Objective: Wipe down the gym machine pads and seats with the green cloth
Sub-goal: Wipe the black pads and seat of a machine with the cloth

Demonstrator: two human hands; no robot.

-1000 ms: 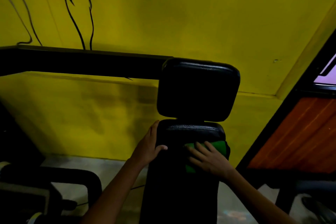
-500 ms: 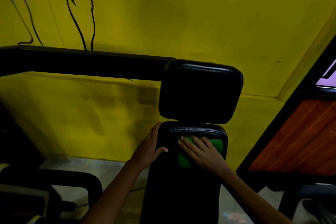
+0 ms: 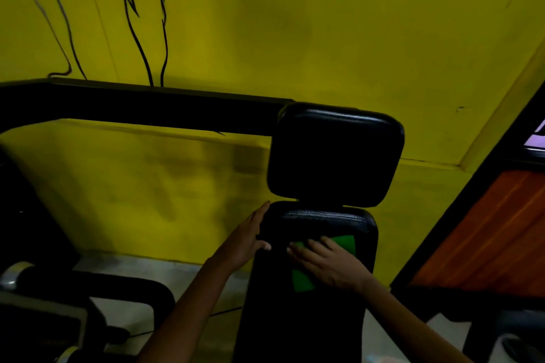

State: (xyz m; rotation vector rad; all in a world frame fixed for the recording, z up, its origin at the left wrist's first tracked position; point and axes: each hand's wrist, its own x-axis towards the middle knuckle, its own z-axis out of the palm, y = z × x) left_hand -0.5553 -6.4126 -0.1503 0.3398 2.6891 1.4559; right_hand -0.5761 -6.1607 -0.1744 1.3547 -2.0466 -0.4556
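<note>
Two hands on one black back pad, one green cloth pressed flat beneath the right.

The right hand lies with straight, spread fingers on the green cloth, pressing it against the upper part of the long back pad (two patches of cloth show, one past the fingertips and one below the palm). The left hand rests open along the pad's left edge, fingers straight and thumb laid across the front. Above sits one squarish head pad with rounded corners; both pads are glossy black upholstery, and a stitched seam runs across the back pad's top. One black frame bar runs left from the head pad before the yellow wall, which carries thin black painted lines. No writing or labels can be read.
</note>
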